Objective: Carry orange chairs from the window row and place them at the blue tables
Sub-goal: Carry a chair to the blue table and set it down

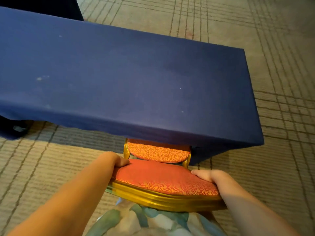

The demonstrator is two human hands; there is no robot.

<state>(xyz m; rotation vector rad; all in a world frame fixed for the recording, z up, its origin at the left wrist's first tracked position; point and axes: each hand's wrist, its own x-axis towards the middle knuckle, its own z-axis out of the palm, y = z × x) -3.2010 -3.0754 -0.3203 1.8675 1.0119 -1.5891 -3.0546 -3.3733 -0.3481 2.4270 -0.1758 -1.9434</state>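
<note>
Clamping the seat of one orange chair (pixel 163 178), left hand (pixel 119 161) and right hand (pixel 208 176) face the near blue table (pixel 119 74).

Lined carpet (pixel 281 31) carries blue-draped table (pixel 119 74); orange chair (pixel 162 178) partly beneath.

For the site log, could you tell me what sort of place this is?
Probably a hotel banquet or conference hall: a long table draped in fitted blue cloth, an orange patterned chair with a gold frame, and lined carpet across the floor.
</note>
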